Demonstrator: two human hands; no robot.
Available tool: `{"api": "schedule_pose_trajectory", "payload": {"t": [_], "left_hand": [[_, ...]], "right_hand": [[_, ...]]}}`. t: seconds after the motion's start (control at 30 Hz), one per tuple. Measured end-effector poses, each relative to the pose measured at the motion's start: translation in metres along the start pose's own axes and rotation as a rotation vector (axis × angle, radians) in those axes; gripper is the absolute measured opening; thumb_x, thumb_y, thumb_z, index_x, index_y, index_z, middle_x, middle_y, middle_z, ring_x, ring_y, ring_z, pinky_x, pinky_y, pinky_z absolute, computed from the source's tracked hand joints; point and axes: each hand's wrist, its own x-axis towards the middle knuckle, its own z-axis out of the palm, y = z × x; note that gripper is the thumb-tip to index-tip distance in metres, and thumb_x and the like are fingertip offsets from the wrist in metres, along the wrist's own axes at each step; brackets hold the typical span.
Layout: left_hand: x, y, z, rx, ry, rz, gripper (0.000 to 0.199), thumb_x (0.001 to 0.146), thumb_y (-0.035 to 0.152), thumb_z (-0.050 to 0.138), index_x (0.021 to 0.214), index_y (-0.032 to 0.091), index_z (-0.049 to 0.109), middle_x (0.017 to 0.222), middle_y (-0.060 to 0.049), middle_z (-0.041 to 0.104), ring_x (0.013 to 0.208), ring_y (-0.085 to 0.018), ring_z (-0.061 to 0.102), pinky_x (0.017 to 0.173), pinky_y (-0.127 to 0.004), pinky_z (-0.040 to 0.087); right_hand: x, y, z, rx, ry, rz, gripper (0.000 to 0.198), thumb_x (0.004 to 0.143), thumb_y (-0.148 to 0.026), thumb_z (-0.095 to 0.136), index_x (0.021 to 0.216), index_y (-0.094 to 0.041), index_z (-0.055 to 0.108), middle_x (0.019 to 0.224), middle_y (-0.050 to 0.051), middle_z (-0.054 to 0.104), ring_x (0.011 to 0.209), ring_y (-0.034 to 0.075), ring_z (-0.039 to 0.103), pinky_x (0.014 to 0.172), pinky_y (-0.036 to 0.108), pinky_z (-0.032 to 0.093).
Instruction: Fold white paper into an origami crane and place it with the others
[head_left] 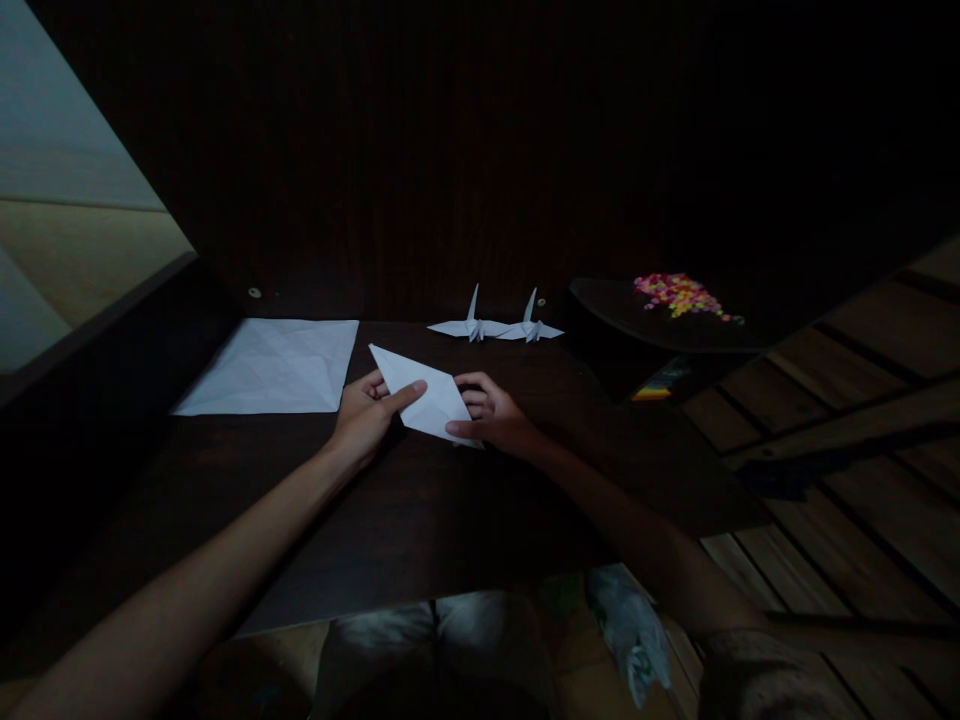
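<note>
Together, the left hand point(365, 415) and right hand point(495, 415) pinched folded white paper point(439, 402), flat, slanted and sharply pointed.

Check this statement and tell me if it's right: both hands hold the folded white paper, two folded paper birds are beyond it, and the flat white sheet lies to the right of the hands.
Wrong on one point: the flat white sheet lies to the left of the hands, as the head view shows. The rest stands.
</note>
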Motion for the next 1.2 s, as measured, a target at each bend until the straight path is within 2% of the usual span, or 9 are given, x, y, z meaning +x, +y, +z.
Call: {"api": "schedule_pose_trajectory", "payload": {"t": [0.1, 0.27, 0.4, 0.53, 0.63, 0.8, 0.9, 1.0, 1.2], "left_hand": [[0.004, 0.004, -0.001, -0.054, 0.124, 0.059, 0.037, 0.055, 0.026, 0.084, 0.084, 0.012, 0.067, 0.084, -0.006, 0.073, 0.078, -0.020, 0.067, 0.073, -0.030, 0.053], [0.009, 0.009, -0.003, -0.094, 0.209, 0.059, 0.026, 0.056, 0.026, 0.081, 0.067, 0.012, 0.063, 0.074, -0.004, 0.069, 0.074, -0.021, 0.066, 0.070, -0.031, 0.053], [0.010, 0.011, -0.005, -0.118, 0.149, 0.059, 0.025, 0.057, 0.027, 0.079, 0.068, 0.009, 0.066, 0.076, -0.008, 0.069, 0.078, -0.023, 0.066, 0.075, -0.035, 0.052], [0.009, 0.012, -0.008, -0.063, 0.094, 0.097, 0.049, 0.053, 0.022, 0.082, 0.099, 0.012, 0.069, 0.087, -0.006, 0.070, 0.079, -0.020, 0.065, 0.071, -0.032, 0.052], [0.007, 0.013, -0.010, 0.019, 0.047, 0.129, 0.056, 0.053, 0.022, 0.082, 0.107, 0.015, 0.068, 0.094, -0.007, 0.069, 0.081, -0.020, 0.065, 0.069, -0.030, 0.052], [0.003, 0.013, -0.014, 0.191, -0.188, 0.114, 0.064, 0.059, 0.023, 0.080, 0.119, 0.017, 0.062, 0.079, -0.004, 0.068, 0.067, -0.016, 0.063, 0.059, -0.025, 0.050], [0.001, 0.012, -0.015, 0.274, -0.353, 0.041, 0.073, 0.061, 0.023, 0.079, 0.129, 0.020, 0.053, 0.078, -0.003, 0.067, 0.058, -0.013, 0.061, 0.050, -0.021, 0.047], [-0.002, 0.011, -0.012, 0.323, -0.460, 0.008, 0.080, 0.064, 0.026, 0.077, 0.136, 0.022, 0.042, 0.090, -0.006, 0.067, 0.065, -0.015, 0.064, 0.054, -0.024, 0.050], [-0.009, 0.002, -0.001, 0.423, -0.460, 0.174, 0.063, 0.073, 0.030, 0.071, 0.130, 0.019, 0.046, 0.106, -0.008, 0.062, 0.085, -0.019, 0.062, 0.070, -0.030, 0.051]], "right_hand": [[0.000, -0.001, 0.000, 0.027, -0.044, 0.042, 0.060, 0.056, -0.025, 0.083, 0.104, -0.020, 0.047, 0.074, -0.002, 0.068, 0.059, 0.015, 0.066, 0.053, 0.029, 0.056], [0.004, -0.006, -0.004, 0.026, 0.194, -0.076, 0.037, 0.059, -0.029, 0.080, 0.086, -0.017, 0.058, 0.071, 0.000, 0.068, 0.057, 0.012, 0.063, 0.051, 0.026, 0.054], [0.007, -0.007, -0.012, 0.088, 0.338, -0.130, 0.031, 0.061, -0.033, 0.078, 0.083, -0.017, 0.062, 0.069, 0.000, 0.066, 0.059, 0.012, 0.060, 0.051, 0.024, 0.053], [0.011, -0.005, -0.018, 0.098, 0.448, -0.190, 0.029, 0.063, -0.031, 0.075, 0.085, -0.019, 0.060, 0.065, -0.002, 0.059, 0.059, 0.012, 0.057, 0.047, 0.024, 0.051], [0.012, -0.005, -0.021, 0.073, 0.516, -0.261, 0.029, 0.065, -0.028, 0.072, 0.088, -0.021, 0.057, 0.064, -0.004, 0.054, 0.056, 0.011, 0.054, 0.044, 0.022, 0.049], [0.012, -0.009, -0.022, 0.097, 0.608, -0.341, 0.033, 0.064, -0.025, 0.070, 0.094, -0.021, 0.055, 0.065, -0.006, 0.054, 0.051, 0.009, 0.053, 0.045, 0.022, 0.047], [0.011, -0.011, -0.022, 0.092, 0.610, -0.350, 0.036, 0.063, -0.023, 0.070, 0.096, -0.021, 0.055, 0.066, -0.005, 0.058, 0.049, 0.008, 0.052, 0.045, 0.022, 0.047], [0.010, -0.011, -0.018, 0.051, 0.569, -0.347, 0.035, 0.063, -0.024, 0.071, 0.094, -0.019, 0.056, 0.067, -0.005, 0.059, 0.049, 0.009, 0.052, 0.045, 0.023, 0.047], [0.006, -0.007, -0.006, -0.039, 0.452, -0.311, 0.036, 0.064, -0.027, 0.072, 0.095, -0.019, 0.055, 0.072, -0.002, 0.061, 0.058, 0.011, 0.055, 0.046, 0.024, 0.048]]}}
